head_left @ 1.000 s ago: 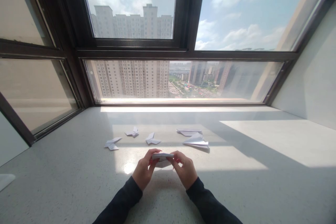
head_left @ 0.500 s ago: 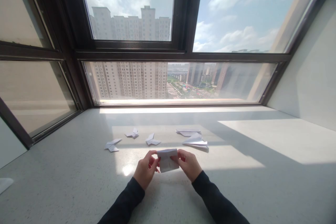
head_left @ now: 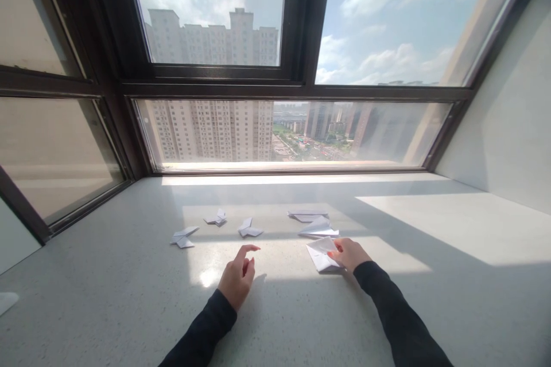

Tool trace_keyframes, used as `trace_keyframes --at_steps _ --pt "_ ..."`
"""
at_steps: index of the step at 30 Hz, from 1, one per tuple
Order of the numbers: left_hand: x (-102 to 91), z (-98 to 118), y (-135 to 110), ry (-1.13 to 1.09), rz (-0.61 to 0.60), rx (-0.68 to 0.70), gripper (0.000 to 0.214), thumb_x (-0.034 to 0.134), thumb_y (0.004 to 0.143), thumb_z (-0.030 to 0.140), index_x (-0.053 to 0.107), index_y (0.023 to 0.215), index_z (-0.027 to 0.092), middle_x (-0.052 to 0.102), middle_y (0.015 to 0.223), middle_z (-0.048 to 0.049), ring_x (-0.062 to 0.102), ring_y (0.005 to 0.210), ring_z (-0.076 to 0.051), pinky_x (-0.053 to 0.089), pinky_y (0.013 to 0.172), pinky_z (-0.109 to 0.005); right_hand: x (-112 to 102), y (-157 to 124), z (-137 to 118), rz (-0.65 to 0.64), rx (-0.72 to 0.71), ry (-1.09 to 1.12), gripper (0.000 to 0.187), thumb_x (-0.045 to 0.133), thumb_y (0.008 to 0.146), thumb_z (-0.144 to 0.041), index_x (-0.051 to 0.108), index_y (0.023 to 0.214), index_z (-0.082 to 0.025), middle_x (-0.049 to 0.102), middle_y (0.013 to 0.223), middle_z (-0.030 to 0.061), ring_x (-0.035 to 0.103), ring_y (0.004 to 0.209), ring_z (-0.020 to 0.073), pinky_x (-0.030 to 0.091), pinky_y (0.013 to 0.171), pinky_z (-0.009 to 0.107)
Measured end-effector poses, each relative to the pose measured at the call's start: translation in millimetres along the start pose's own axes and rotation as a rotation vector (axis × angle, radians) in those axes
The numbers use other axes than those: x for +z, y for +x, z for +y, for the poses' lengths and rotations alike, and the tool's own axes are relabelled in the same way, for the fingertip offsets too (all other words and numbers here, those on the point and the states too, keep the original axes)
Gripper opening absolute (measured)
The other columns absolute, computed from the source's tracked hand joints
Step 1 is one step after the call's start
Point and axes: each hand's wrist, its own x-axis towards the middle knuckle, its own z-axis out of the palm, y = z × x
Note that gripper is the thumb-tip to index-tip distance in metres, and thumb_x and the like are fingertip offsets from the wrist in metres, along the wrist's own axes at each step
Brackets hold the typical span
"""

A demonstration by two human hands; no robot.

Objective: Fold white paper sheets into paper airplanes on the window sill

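My right hand (head_left: 349, 253) pinches a folded square of white paper (head_left: 321, 256) by its right side, thumb on top. This paper is low over the sill, just in front of a white paper airplane (head_left: 319, 227); whether it touches the sill I cannot tell. My left hand (head_left: 238, 278) holds nothing, its index finger stretched out and its thumb apart. Beyond the left hand lie small folded paper figures: one at the left (head_left: 185, 237), one farther back (head_left: 216, 218) and one nearer the middle (head_left: 249, 228).
Behind the airplane lies another folded paper piece (head_left: 307, 215). The pale speckled sill (head_left: 129, 298) runs up to the dark window frame (head_left: 284, 92), with a white wall (head_left: 516, 126) on the right. A white object (head_left: 7, 301) shows at the left edge.
My left hand has let go of the folded paper. My right hand has carried it to the right, in front of the paper airplane, and turned it flatter.
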Motion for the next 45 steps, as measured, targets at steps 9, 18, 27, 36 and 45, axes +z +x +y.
trace_keyframes --at_steps 9,18,27,36,45 --pt "3.1 -1 -3 -0.078 -0.054 -0.05 0.032 0.032 0.08 0.025 0.043 0.108 0.015 0.026 0.04 0.0115 0.03 0.032 -0.007 0.025 0.037 -0.017 9 1 7 0.047 0.132 -0.092 0.013 0.06 0.06 -0.021 0.049 0.065 -0.017 0.053 0.051 0.0007 0.056 0.054 0.0182 0.034 0.049 0.022" --pt "3.2 0 -3 -0.093 -0.02 -0.037 0.034 0.033 0.079 0.025 0.039 0.111 0.015 0.029 0.041 0.0114 0.031 0.034 -0.008 0.026 0.038 -0.017 5 -1 4 0.063 0.104 -0.123 0.017 0.06 0.062 -0.021 0.044 0.069 -0.018 0.058 0.065 0.0038 0.057 0.062 0.017 0.036 0.053 0.022" --pt "4.4 -3 -4 -0.139 -0.003 -0.069 0.027 0.035 0.08 0.028 0.048 0.102 0.018 0.031 0.042 0.0101 0.037 0.034 -0.009 0.033 0.04 -0.018 -4 -15 -34 0.27 -0.007 -0.297 0.021 0.043 0.08 -0.034 0.048 0.067 -0.018 0.059 0.068 0.0058 0.056 0.06 0.0185 0.028 0.049 0.025" --pt "-7.2 -26 53 0.358 0.051 -0.012 0.029 0.041 0.069 0.006 0.059 0.086 0.021 0.054 0.1 -0.008 0.047 0.097 -0.022 0.033 0.087 -0.037 38 -59 -118 0.224 -0.556 -0.238 0.028 0.042 0.082 -0.033 0.055 0.061 -0.018 0.06 0.059 0.0033 0.054 0.055 0.0155 0.024 0.048 0.024" --pt "5.3 -40 84 0.284 0.028 -0.245 0.021 0.054 0.065 0.015 0.053 0.085 0.01 0.055 0.073 -0.0069 0.054 0.075 -0.022 0.04 0.071 -0.038 67 -59 -116 0.087 -0.475 0.159 0.041 0.033 0.084 -0.043 0.051 0.057 -0.018 0.057 0.053 0.0016 0.053 0.051 0.014 0.031 0.046 0.023"
